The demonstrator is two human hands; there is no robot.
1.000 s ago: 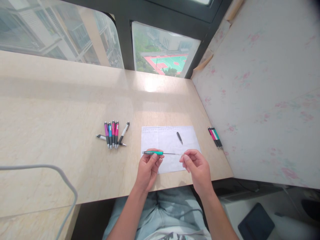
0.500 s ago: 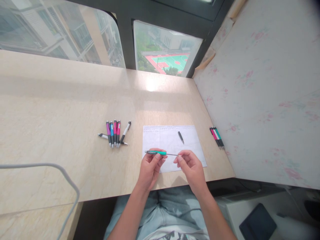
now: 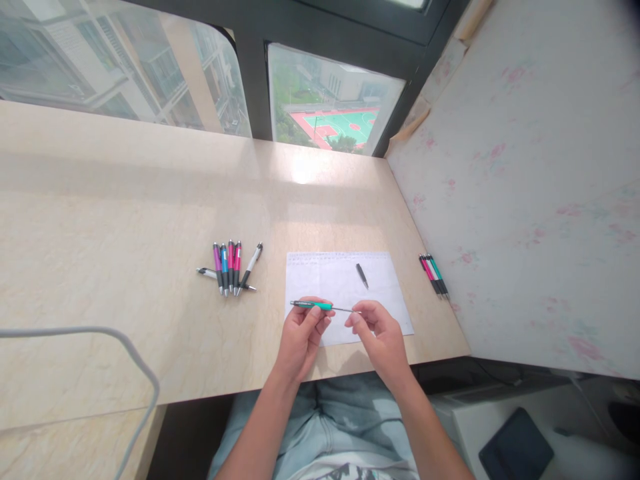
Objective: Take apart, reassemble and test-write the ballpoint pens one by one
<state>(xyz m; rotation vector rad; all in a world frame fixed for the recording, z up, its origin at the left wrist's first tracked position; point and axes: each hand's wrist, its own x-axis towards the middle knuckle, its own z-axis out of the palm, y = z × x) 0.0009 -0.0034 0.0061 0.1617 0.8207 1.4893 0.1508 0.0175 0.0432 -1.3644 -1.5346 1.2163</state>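
Observation:
My left hand [image 3: 303,333] is closed around a green pen barrel [image 3: 320,306] with a black clip end pointing left. Out of the barrel's right end sticks a thin pen refill [image 3: 343,309]. The fingertips of my right hand [image 3: 379,331] pinch the refill's far end. Both hands are above a white sheet of paper [image 3: 336,277]. On the paper, beyond my right hand, lies a loose dark grip section [image 3: 362,275] with a pointed tip.
Several pens [image 3: 227,268], purple, blue, pink and white, lie left of the paper. Another few pens [image 3: 433,275] lie by the wall on the right. A grey cable [image 3: 115,335] loops over the table's left side. The window [image 3: 335,100] stands behind.
My right hand has shifted slightly left along the refill, closer to the barrel. My left hand with the green pen barrel has hardly moved.

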